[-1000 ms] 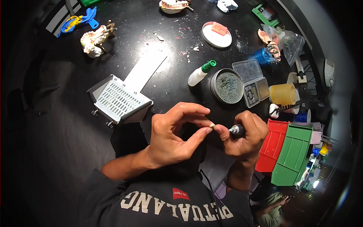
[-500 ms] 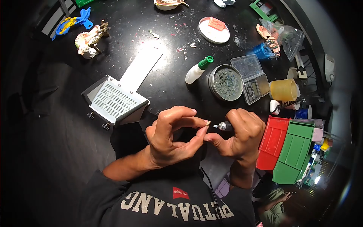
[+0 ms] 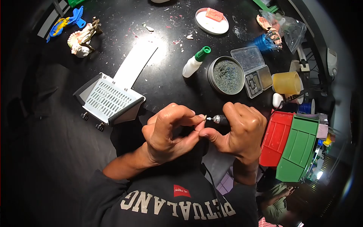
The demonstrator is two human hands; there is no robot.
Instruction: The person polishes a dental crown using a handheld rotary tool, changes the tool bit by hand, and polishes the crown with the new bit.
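Observation:
Between the fingertips of my left hand [image 3: 172, 130] is a small cream, tooth-like piece [image 3: 204, 117], partly covered by the fingers. My right hand [image 3: 242, 130] wraps around a dark rotary handpiece [image 3: 220, 120] with a metal collar. Its pale pointed tip [image 3: 210, 118] is at the tooth-like piece; I cannot tell whether they touch. The right thumb reaches across to the left fingertips. Beyond my hands stand a white bottle with a green cap [image 3: 194, 64] and a round tin of dark grey, crumbly material [image 3: 228, 76].
A slotted white metal stand [image 3: 109, 98] is on the left. Red [image 3: 276, 138] and green [image 3: 298, 147] trays sit at the right, near a small scale [image 3: 258, 81] and a yellow cup [image 3: 286, 83]. A dental model [image 3: 81, 41] lies far left. Another person [image 3: 278, 200] is at lower right.
The handpiece tip has come closer to the tooth-like piece, and the right thumb has shifted left to the left fingertips. The whole view has shifted slightly.

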